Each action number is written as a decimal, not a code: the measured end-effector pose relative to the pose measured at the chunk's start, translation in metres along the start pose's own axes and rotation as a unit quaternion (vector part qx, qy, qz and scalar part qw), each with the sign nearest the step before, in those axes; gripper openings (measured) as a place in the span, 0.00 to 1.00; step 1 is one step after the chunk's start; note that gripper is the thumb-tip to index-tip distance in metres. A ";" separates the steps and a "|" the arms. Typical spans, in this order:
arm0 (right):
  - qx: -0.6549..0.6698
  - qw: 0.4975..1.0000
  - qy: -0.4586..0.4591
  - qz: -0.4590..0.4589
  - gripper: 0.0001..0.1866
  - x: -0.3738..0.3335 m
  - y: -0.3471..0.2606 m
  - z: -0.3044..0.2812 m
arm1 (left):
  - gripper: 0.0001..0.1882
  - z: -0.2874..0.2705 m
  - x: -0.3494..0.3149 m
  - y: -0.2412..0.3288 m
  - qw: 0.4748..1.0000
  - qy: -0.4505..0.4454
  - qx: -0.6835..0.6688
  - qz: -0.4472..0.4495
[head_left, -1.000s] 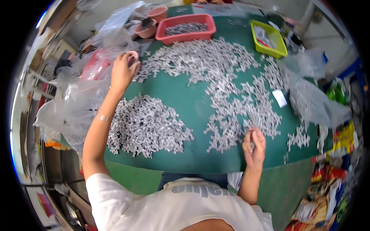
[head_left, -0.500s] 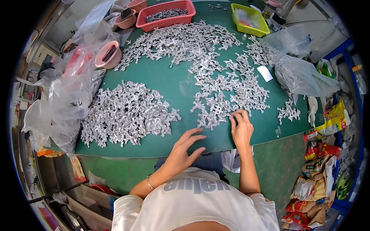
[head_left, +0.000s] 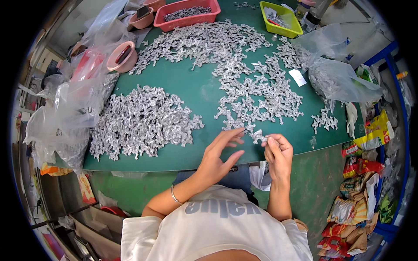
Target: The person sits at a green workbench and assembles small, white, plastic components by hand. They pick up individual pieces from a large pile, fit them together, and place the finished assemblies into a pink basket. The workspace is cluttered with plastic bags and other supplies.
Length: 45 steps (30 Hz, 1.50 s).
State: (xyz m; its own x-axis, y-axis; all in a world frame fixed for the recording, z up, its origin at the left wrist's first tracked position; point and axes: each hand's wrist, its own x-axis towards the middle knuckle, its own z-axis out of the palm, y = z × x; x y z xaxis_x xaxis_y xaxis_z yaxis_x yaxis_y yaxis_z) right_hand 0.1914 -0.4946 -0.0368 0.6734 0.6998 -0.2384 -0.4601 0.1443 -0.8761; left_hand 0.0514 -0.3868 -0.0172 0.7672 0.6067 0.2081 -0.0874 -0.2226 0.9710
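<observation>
Between the thumb and fingers of my right hand (head_left: 278, 152) is a small silver cast metal part (head_left: 258, 136) with curved arms, raised near the table's front edge. My left hand (head_left: 219, 154) hovers just left of it, fingers apart and curved, holding nothing that shows. Beyond both hands spreads a loose layer of similar silver parts (head_left: 257, 93). To the left lies a dense heap of the same kind of parts (head_left: 143, 122). A wide band of them (head_left: 196, 43) runs across the back of the green table (head_left: 196, 93).
At the back stand a red tub (head_left: 191, 19) of small parts and a yellow-green basket (head_left: 281, 26). A pink bowl (head_left: 122, 58) and filled plastic bags (head_left: 65, 117) line the left side. On the right are another clear bag (head_left: 335, 80), a white paper slip (head_left: 298, 78) and a few loose parts (head_left: 324, 120).
My right hand has picked up a silver part from the loose layer and drawn it back toward me. The left hand has moved right and slightly forward, closer to it.
</observation>
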 end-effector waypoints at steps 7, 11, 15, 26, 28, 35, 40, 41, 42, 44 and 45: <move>0.034 0.997 -0.067 0.002 0.06 -0.026 -0.009 0.015 | 0.13 0.000 -0.002 0.011 0.999 0.011 -0.006 0.036; -0.027 0.997 -0.046 -0.052 0.08 -0.033 -0.018 0.020 | 0.12 0.004 -0.001 0.014 0.985 0.030 -0.163 -0.046; -0.097 0.986 -0.037 -0.132 0.07 -0.036 -0.015 0.012 | 0.11 0.006 0.003 0.013 0.984 0.005 -0.178 -0.023; -0.103 0.970 -0.058 -0.212 0.10 -0.035 -0.020 0.008 | 0.11 0.011 0.019 0.018 0.973 -0.027 -0.227 -0.023; -0.093 0.968 -0.064 -0.223 0.11 -0.035 -0.019 0.009 | 0.12 0.010 0.022 0.023 0.970 -0.039 -0.234 -0.042; -0.082 0.959 -0.055 -0.264 0.12 -0.038 -0.016 0.006 | 0.12 0.012 0.024 0.025 0.941 -0.074 -0.320 -0.078; -0.078 0.955 -0.037 -0.283 0.13 -0.043 -0.014 0.007 | 0.13 0.016 0.023 0.024 0.927 -0.088 -0.354 -0.080; -0.074 0.955 -0.032 -0.284 0.13 -0.045 -0.014 0.008 | 0.14 0.016 0.023 0.024 0.924 -0.095 -0.359 -0.087; -0.073 0.953 -0.036 -0.293 0.13 -0.046 -0.012 0.008 | 0.14 0.016 0.023 0.025 0.923 -0.102 -0.361 -0.090; -0.077 0.942 -0.029 -0.324 0.14 -0.047 -0.009 0.008 | 0.14 0.015 0.023 0.029 0.919 -0.118 -0.364 -0.096; -0.078 0.937 -0.025 -0.340 0.14 -0.047 -0.008 0.009 | 0.15 0.016 0.023 0.030 0.923 -0.113 -0.359 -0.084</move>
State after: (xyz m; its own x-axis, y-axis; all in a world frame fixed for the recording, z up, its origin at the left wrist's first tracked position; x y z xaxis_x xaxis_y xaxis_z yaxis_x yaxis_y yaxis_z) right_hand 0.1580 -0.5228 -0.0149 0.7505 0.5154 0.4136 0.1583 0.4675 -0.8697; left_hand 0.0766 -0.3921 0.0143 0.9142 0.3937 0.0956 -0.2902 0.4719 0.8325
